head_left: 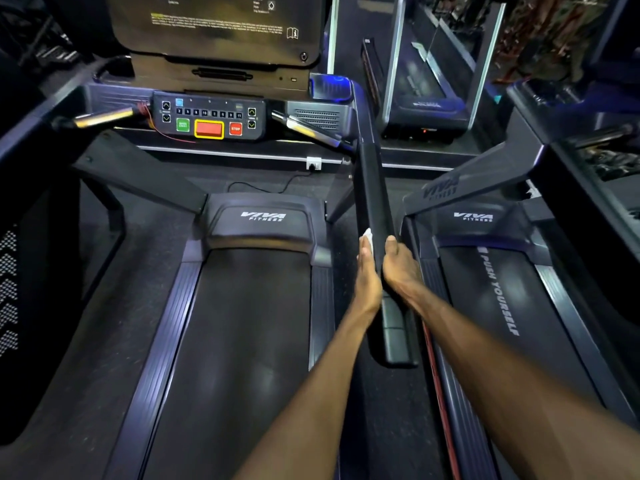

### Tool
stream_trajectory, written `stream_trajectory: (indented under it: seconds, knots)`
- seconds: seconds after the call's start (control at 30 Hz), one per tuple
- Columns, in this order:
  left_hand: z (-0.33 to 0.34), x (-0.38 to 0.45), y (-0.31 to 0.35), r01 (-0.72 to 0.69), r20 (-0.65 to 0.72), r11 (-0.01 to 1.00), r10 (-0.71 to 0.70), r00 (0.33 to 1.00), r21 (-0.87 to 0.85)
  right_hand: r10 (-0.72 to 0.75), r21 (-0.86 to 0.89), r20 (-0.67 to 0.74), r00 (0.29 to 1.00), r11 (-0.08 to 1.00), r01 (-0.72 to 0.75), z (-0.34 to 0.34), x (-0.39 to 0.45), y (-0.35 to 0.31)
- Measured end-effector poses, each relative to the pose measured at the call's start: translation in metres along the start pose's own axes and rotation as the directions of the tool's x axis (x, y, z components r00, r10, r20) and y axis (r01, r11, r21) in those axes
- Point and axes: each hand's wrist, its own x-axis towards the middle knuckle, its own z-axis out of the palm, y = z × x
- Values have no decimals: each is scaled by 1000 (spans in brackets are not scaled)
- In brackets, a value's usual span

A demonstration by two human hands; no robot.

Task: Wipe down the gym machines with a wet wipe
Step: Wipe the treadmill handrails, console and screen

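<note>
I stand on a black treadmill (pixel 249 306) whose right handrail (pixel 372 188) runs from the console towards me. My left hand (pixel 367 275) lies along the rail's left side and holds a white wet wipe (pixel 368 238) against it; only a corner of the wipe shows above the fingers. On the rail's right side, my right hand (pixel 400 268) grips the handrail with the thumb on top. The fingers of both hands are mostly hidden behind the rail.
The console (pixel 209 121) with green, red and stop buttons sits ahead, with a dark screen (pixel 221 26) above it. A left handrail (pixel 41 119) runs at the left. A second treadmill (pixel 498 299) stands close on the right. A power cord (pixel 277 188) lies on the floor ahead.
</note>
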Motion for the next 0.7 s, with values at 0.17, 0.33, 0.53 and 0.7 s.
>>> stream_trajectory:
  seconds: [0.17, 0.33, 0.53, 0.7]
  knots:
    - [-3, -25, -19, 193, -81, 980, -196, 977, -46, 29, -5, 29, 999, 1000, -29, -4, -37, 23]
    - [2, -46, -16, 46, -62, 999, -44, 997, 24, 65, -46, 22, 998, 997, -64, 0, -56, 41]
    - [-4, -22, -20, 135, -55, 991, -134, 990, 22, 23, -46, -27, 999, 999, -25, 1, -58, 41]
    - [0, -103, -16, 163, -47, 986, -165, 985, -34, 15, -12, -24, 1000, 1000, -16, -3, -61, 39]
